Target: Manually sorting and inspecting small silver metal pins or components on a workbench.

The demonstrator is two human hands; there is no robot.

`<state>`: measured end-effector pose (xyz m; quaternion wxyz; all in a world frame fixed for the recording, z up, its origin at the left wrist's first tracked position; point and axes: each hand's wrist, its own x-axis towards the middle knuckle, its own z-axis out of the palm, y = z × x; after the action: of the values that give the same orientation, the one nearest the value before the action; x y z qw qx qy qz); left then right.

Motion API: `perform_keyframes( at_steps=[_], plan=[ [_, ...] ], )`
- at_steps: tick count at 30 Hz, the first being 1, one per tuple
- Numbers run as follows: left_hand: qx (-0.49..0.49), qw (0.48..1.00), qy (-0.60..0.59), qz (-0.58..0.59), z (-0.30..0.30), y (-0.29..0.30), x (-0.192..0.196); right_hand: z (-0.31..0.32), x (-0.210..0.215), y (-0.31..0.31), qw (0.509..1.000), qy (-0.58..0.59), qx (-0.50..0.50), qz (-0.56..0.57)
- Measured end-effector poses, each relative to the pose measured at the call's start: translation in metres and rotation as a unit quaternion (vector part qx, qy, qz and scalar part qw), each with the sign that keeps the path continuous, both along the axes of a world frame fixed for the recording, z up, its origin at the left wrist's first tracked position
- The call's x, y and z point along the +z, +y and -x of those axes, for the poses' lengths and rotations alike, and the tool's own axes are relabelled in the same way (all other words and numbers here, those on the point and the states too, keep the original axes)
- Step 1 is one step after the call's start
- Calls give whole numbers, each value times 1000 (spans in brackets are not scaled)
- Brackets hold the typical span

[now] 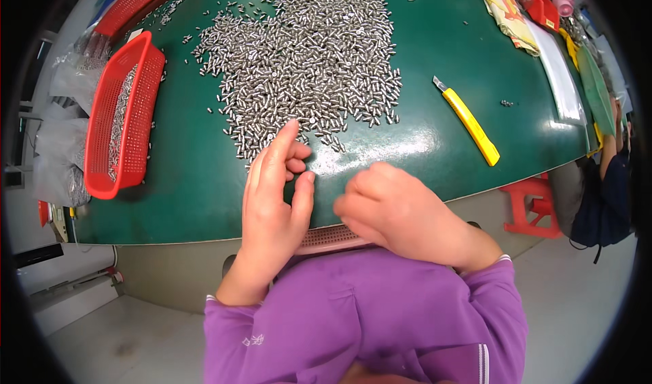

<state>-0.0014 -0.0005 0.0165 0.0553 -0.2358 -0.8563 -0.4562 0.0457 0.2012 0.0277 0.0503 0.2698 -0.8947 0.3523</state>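
Note:
A wide heap of small silvery metal pins (305,58), each short and bullet-shaped, covers the middle of the green table (183,180). At the near edge of this heap is my left hand (272,194), its index finger stretched out to the pins and its other fingers partly bent. The thumb stands apart, and I see nothing held there. My right hand (387,204) is closed above the table's front edge, to the right of the left one. Whatever its fingers may hold is hidden. Under both hands, at my lap, part of a pink perforated basket (329,240) shows.
A red perforated basket (151,105) with metal pins inside stands at left. On the right lies a yellow utility knife (472,127), blade out, near a few loose pins (506,103). A red stool (532,207) is beyond the table edge; a person's dark sleeve (603,200) shows far right.

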Motion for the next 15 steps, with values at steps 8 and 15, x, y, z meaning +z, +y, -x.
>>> perform_keyframes(
  at_steps=[8, 15],
  plan=[
    [-30, 996, 56, 61, 9, 21, -4, 20, 3, 5, 993, 46, -103, 32],
    [-56, 997, 35, 42, 8, 18, -8, 30, -8, -5, 990, 85, -113, 23]
  ],
)
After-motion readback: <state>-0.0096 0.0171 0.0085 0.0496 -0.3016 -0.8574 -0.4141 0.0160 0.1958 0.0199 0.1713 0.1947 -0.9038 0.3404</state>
